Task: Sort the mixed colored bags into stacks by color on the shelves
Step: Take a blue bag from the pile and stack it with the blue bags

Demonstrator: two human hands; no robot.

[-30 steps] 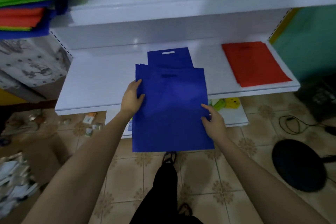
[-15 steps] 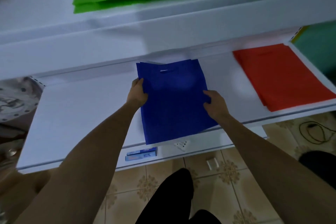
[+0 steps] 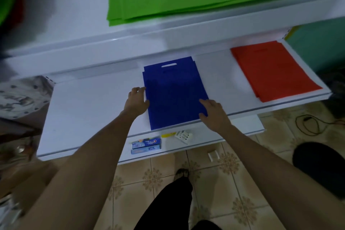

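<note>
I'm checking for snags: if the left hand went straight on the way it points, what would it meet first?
Probably the blue stack: the left hand points forward and slightly right, fingertips at its left edge on the white shelf. Whether they touch is unclear.

Dim, bluish indoor light; faint glare on the upper shelf (image 3: 168, 32), motion blur at 10 o'clock, wide-angle bowing at the edges.
</note>
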